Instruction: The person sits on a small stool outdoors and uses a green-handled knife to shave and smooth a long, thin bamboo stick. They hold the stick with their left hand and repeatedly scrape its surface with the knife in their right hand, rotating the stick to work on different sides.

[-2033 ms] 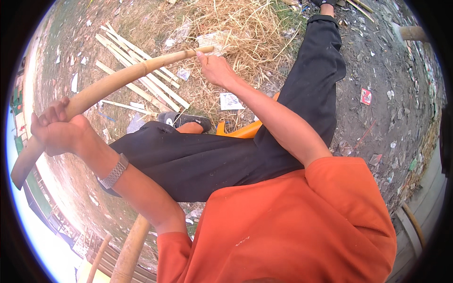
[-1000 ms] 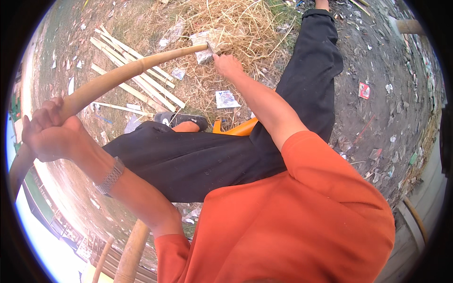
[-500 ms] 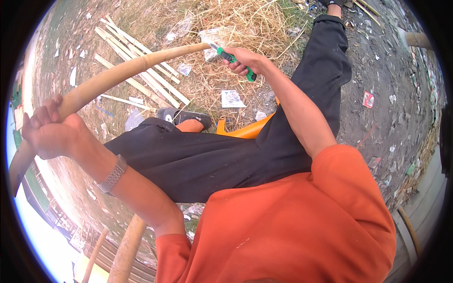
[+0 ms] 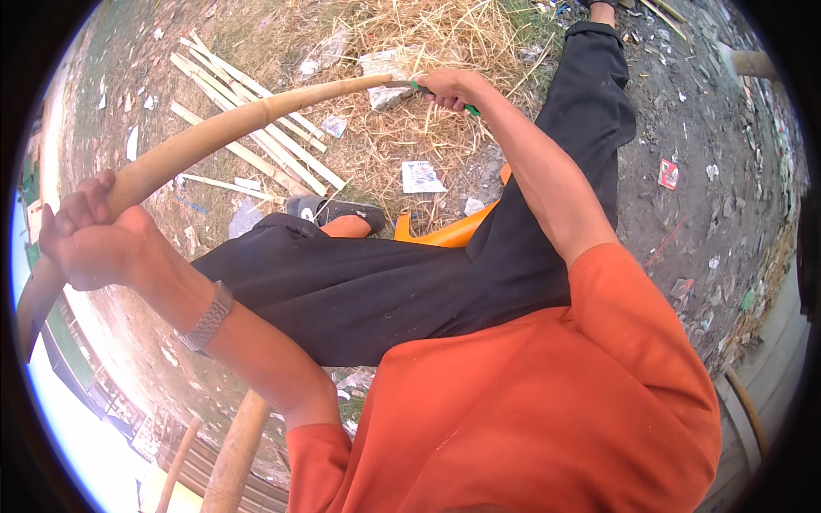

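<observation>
Head view has an orange shirt (image 4: pixel 505 402) nearest, its lower part cut off by the bottom edge. On the left forearm sits a metal-banded watch (image 4: pixel 208 318), its face turned out of sight. The left grip (image 4: pixel 103 235) is clenched around the thick end of a curved bamboo pole (image 4: pixel 231 128); the fist covers a stretch of it, and the butt runs into the dark rim. Raised over the lap and the ground beyond, the pole tapers toward the right grip (image 4: pixel 453 87), which is closed on a green-handled knife (image 4: pixel 472 110). Fingers hide most of that handle, and the small blade is at the pole's narrow tip, though exact contact is hard to make out. Beneath the arms spread black trousers (image 4: pixel 359 282), which partly cover a yellow-orange object (image 4: pixel 453 231) whose kind cannot be told. Near the bent leg rests a dark shoe (image 4: pixel 342 214), partly hidden by the trousers; the other foot (image 4: pixel 603 13) is cropped by the top edge. Farther out on the ground lie pale split strips (image 4: pixel 329 174), some passing behind the pole, a printed paper (image 4: pixel 423 177) and a heap of straw (image 4: pixel 470 38), also cut off above.
</observation>
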Demonstrator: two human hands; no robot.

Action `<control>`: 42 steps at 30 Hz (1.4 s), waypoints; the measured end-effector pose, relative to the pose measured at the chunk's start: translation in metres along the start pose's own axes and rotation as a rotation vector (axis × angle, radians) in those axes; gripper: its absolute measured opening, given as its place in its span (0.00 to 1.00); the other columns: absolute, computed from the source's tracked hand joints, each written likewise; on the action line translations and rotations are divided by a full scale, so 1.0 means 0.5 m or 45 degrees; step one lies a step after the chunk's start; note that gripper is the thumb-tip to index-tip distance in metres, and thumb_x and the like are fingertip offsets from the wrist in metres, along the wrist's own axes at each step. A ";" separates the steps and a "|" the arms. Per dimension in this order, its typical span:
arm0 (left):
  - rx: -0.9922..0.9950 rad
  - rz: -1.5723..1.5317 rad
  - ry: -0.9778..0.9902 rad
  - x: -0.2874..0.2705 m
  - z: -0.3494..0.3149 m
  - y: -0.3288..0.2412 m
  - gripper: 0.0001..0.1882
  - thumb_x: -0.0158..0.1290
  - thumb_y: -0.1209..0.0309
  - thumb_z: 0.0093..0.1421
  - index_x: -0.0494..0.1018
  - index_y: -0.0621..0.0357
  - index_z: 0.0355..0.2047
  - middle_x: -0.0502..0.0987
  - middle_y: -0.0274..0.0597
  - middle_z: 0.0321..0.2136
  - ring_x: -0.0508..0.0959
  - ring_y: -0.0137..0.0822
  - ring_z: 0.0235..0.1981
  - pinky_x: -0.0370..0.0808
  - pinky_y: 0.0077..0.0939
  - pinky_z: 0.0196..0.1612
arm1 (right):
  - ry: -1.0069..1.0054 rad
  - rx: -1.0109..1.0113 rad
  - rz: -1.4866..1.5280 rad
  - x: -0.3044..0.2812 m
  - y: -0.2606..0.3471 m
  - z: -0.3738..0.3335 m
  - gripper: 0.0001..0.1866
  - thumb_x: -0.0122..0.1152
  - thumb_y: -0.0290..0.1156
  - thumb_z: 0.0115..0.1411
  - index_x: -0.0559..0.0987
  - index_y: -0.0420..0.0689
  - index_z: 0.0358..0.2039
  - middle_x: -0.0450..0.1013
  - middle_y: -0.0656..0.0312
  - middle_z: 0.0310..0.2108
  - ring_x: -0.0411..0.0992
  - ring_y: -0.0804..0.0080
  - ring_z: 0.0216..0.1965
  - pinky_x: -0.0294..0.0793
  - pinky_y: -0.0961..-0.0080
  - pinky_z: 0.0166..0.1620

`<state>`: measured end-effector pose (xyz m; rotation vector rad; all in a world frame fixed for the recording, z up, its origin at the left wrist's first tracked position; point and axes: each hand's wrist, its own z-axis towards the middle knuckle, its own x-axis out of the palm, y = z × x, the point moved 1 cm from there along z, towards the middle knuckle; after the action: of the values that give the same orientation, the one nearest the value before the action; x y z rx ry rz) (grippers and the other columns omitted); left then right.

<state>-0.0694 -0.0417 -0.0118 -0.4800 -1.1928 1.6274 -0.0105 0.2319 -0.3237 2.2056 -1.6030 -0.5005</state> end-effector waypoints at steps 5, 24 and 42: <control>-0.033 -0.036 0.072 -0.016 0.014 0.003 0.17 0.47 0.69 0.53 0.50 0.47 0.15 0.50 0.34 0.10 0.54 0.32 0.12 0.65 0.36 0.29 | -0.301 -0.093 -0.289 0.032 0.013 -0.024 0.25 0.29 0.41 0.68 0.72 0.38 0.27 0.57 0.69 0.12 0.56 0.80 0.12 0.59 0.77 0.14; -0.018 -0.053 0.045 0.013 -0.011 -0.018 0.16 0.44 0.70 0.54 0.51 0.48 0.14 0.49 0.32 0.09 0.54 0.31 0.11 0.66 0.38 0.26 | -0.768 -0.334 -0.396 0.153 -0.034 0.070 0.30 0.29 0.47 0.67 0.78 0.37 0.36 0.74 0.43 0.36 0.72 0.47 0.42 0.71 0.55 0.46; -0.018 -0.046 0.184 0.012 -0.017 -0.019 0.21 0.44 0.68 0.54 0.46 0.43 0.11 0.45 0.30 0.08 0.51 0.30 0.12 0.60 0.31 0.26 | -0.746 -0.414 -0.403 0.130 -0.011 0.011 0.32 0.31 0.49 0.66 0.79 0.35 0.32 0.74 0.40 0.32 0.74 0.45 0.38 0.72 0.54 0.43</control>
<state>-0.0605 -0.0324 -0.0056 -0.5720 -1.0992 1.5278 0.0103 0.1711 -0.3356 2.1717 -1.2763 -1.4970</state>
